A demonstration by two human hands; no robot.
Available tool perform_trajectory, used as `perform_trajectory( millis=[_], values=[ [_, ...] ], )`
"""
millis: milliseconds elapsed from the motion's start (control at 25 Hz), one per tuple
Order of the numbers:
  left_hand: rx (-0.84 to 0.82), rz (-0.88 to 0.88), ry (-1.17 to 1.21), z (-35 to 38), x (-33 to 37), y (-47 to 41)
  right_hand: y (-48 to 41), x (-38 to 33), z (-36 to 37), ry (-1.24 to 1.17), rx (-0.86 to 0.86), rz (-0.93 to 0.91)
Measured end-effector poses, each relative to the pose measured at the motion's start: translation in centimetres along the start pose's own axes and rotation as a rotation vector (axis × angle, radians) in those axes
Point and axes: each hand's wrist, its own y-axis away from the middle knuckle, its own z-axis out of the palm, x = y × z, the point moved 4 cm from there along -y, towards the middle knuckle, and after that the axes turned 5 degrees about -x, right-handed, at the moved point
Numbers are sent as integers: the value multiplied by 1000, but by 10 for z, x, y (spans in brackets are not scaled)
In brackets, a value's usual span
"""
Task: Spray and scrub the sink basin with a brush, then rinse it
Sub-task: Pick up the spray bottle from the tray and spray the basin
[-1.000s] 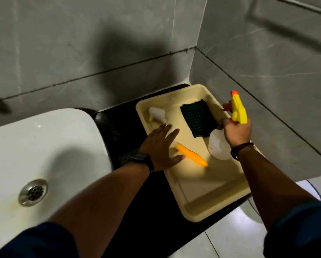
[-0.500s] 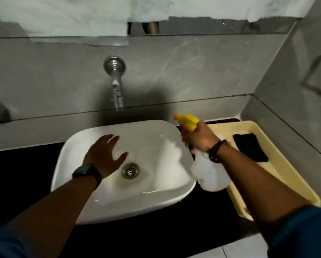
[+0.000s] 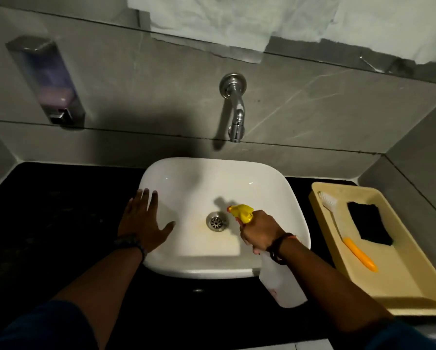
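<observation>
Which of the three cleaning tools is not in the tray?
The spray bottle: the right hand holds it over the sink. Brush and scouring pad lie in the tray.

I see grey stone-look wall tiles [image 3: 136,87] meeting at a corner on the right, with a soap dispenser [image 3: 46,79] mounted upper left. Below lies a black countertop [image 3: 47,210]; the lighting is dim
</observation>
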Motion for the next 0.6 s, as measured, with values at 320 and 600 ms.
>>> perform_trajectory(
  millis=[320, 600],
  values=[
    [-29, 140, -98, 0, 12, -1, 1, 25, -33, 140, 174, 71],
    [-57, 102, -96, -1, 13, 2, 8, 8, 4, 126, -8, -16]
  ],
)
